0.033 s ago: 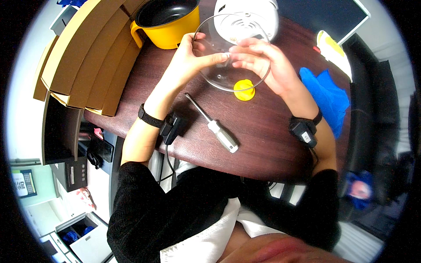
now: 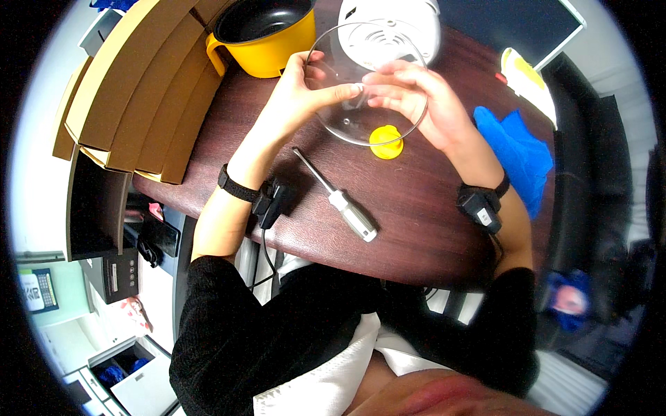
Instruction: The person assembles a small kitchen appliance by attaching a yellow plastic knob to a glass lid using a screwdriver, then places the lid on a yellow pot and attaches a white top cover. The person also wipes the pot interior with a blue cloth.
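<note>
Between my hands is a clear round glass lid (image 2: 338, 116) with a thin metal rim. My left hand (image 2: 300, 93) grips its left side, thumb stretched across toward the middle. On the other side my right hand (image 2: 433, 104) holds the lid, fingers bent inward and partly seen through the glass. The two hands' fingertips come close near the lid's centre. A yellow knob (image 2: 386, 143) lies on the table at the lid's near edge. Closer to me rests a screwdriver (image 2: 349, 210) with a grey and white handle, its shaft pointing toward the far left.
Behind the lid stand a yellow pot (image 2: 267, 48) with a black inside and a white round appliance base (image 2: 416, 31). Folded cardboard (image 2: 149, 90) lines the table's left. A blue cloth (image 2: 517, 156) and a yellow-white item (image 2: 527, 80) lie right of the dark wooden table (image 2: 430, 229).
</note>
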`<state>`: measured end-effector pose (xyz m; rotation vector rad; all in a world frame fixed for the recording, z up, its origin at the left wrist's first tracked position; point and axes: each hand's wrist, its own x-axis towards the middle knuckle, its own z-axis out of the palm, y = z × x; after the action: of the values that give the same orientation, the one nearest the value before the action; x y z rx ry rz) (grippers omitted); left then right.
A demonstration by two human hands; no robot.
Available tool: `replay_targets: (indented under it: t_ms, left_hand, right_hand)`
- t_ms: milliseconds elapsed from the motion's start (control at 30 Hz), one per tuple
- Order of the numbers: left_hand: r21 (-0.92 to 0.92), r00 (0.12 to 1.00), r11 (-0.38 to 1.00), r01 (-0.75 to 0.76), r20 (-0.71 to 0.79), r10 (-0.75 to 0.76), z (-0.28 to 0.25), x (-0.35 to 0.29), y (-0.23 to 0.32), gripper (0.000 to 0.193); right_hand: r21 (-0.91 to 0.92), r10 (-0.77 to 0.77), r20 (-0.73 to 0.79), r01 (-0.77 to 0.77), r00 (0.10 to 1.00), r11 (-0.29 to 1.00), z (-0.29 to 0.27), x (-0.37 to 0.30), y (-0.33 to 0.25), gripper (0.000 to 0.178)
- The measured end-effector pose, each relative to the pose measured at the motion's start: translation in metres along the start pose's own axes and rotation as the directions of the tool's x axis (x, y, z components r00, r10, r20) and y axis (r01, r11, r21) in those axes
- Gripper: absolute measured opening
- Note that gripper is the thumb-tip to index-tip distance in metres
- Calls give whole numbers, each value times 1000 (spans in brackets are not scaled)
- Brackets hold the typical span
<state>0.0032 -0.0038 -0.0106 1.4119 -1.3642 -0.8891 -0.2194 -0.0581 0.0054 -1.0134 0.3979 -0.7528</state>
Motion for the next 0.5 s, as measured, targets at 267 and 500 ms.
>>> replay_targets:
  t_ms: [267,500]
  left_hand:
    - [-69,988,986,-149,-42,147,0,-8,11,82]
    - [403,807,773,-490,-127,577,3,-10,14,47]
  right_hand:
    - [68,-55,-91,61,994,996,17,-7,-2,30]
    - [78,-85,-111,94,990,993,18,-7,1,29]
